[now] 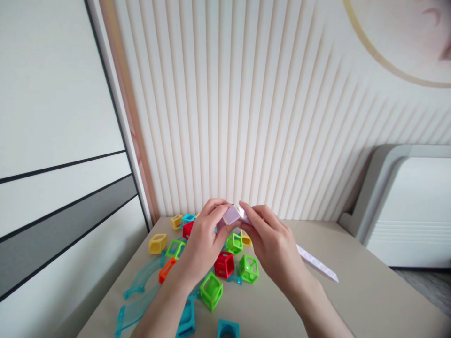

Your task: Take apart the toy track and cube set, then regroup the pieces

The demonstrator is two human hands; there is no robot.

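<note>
A pale lavender snake puzzle (319, 264) is held up over the table, pinched between both hands. My left hand (210, 230) has its fingers and thumb closed around a block-like end of it. Close beside, my right hand (269, 232) grips the neighbouring segments with thumb and forefinger. A long straight run of the strip shows beyond my right forearm, pointing down to the right; the part between is hidden by the hand and arm. Below the hands lie a red cube frame (224, 265) and green cube frames (248, 269).
Loose toy pieces cover the left of the table (355, 300): a yellow cube frame (157, 243), an orange one (167, 270), a blue block (228, 328) and a translucent blue curved track (146, 274). A ribbed wall (229, 117) rises behind. A grey-white panel (416, 206) stands right.
</note>
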